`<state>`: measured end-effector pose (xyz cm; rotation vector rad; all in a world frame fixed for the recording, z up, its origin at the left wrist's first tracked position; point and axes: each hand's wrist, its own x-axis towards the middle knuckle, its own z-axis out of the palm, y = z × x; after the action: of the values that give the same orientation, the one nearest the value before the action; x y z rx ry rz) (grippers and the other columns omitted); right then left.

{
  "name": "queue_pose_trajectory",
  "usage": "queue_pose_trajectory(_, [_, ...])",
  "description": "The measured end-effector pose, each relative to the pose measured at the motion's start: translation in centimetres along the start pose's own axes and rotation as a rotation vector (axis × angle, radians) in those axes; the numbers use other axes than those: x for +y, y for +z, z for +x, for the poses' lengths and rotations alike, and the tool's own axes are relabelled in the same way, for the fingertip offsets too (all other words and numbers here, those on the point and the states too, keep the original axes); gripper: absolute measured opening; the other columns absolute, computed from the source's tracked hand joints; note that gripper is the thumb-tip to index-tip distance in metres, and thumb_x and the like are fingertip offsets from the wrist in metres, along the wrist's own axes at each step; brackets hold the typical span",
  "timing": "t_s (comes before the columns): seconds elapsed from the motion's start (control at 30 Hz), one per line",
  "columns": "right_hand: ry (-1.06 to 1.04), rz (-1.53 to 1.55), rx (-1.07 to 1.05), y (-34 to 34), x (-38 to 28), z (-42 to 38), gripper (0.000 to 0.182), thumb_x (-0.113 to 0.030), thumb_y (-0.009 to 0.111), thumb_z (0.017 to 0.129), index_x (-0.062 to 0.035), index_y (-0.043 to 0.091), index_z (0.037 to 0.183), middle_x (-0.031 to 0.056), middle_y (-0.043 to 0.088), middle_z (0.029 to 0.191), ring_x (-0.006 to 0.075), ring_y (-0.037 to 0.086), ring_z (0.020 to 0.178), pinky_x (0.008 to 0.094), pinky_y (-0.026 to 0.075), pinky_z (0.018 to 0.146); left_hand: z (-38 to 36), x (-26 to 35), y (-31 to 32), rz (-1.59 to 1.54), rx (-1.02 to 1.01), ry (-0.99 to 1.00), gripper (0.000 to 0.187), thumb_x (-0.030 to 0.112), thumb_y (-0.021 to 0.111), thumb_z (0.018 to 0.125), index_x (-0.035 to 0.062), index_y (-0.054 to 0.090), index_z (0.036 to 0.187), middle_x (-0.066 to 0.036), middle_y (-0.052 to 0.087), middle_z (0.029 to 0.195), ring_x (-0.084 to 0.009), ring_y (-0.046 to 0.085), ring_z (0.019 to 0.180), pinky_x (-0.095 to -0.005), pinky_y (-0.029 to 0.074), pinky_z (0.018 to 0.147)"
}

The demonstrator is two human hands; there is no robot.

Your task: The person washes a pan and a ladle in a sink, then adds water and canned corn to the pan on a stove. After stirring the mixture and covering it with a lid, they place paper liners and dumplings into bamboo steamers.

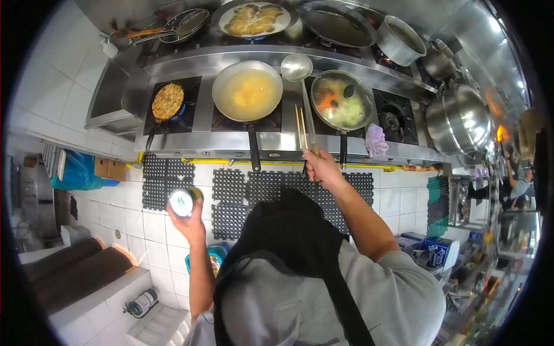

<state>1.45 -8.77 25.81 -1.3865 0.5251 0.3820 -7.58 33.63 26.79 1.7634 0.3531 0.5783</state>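
My left hand (189, 224) is wrapped around a jar or bottle with a white, green-marked top (181, 203), held over the floor away from the stove. My right hand (324, 170) grips a metal ladle (296, 67) by its long handle, together with a pair of chopsticks (300, 127). The ladle's bowl hangs between two pans. To its left, a pan (254, 151) contains pale yellow liquid with lumps in it. On its right is a pan (343, 151) of orange and green vegetables; a dark oval shows at its middle.
A small pan of browned food (168, 102) sits over a blue flame at left. A purple cloth (375, 140) lies on the stove front. Behind are a pan of frying pieces (257, 20), a dark pan (337, 24) and a pot (400, 41). Large steel pots (460, 120) stand at right.
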Motion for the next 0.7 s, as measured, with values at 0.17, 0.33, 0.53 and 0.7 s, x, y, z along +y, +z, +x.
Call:
queue_pose_trajectory(0.17, [0.078,0.326,-0.119,1.1,3.5,8.1,0.032,-0.036,0.074,0.110,-0.0114,0.058,0.099,0.0006,0.058,0.073,0.0126,0.055,0.054,0.0306,0.044,0.046,2.9,3.2,7.0,0.044,-0.063,0.043,0.066,0.009,0.095,0.084,-0.0047,0.059,0.138,-0.013,0.067,0.125,-0.0237,0.066,0.115,-0.0387,0.054,0.104])
queue_pose_trajectory(0.33, [0.063,0.087,-0.154,1.5,8.6,12.9,0.044,-0.050,0.069,0.112,-0.0066,0.061,0.115,0.0064,0.065,0.081,0.0183,0.065,0.062,0.0343,0.059,0.056,4.6,3.5,9.5,0.060,-0.072,0.011,0.066,0.011,0.097,0.081,-0.0034,0.062,0.135,-0.011,0.072,0.122,-0.0211,0.070,0.110,-0.0369,0.056,0.101])
queue_pose_trajectory(0.53, [-0.610,-1.064,-0.028,6.2,2.0,8.8,0.034,-0.031,0.074,0.107,0.0009,0.075,0.119,0.0136,0.078,0.099,0.0249,0.077,0.088,0.0375,0.061,0.086,8.1,1.0,8.1,0.038,-0.096,0.095,0.068,0.011,0.097,0.080,-0.0024,0.062,0.136,-0.012,0.074,0.122,-0.0206,0.072,0.110,-0.0366,0.057,0.101])
queue_pose_trajectory(0.7, [-0.541,-0.604,-0.400,25.0,-7.7,1.4,0.048,-0.024,0.082,0.100,0.0023,0.067,0.137,0.0174,0.079,0.117,0.0203,0.079,0.094,0.0368,0.062,0.085,11.9,-2.6,5.6,0.137,-0.058,0.243,0.067,0.015,0.100,0.076,-0.0001,0.062,0.130,-0.011,0.072,0.117,-0.0220,0.070,0.107,-0.0385,0.058,0.098])
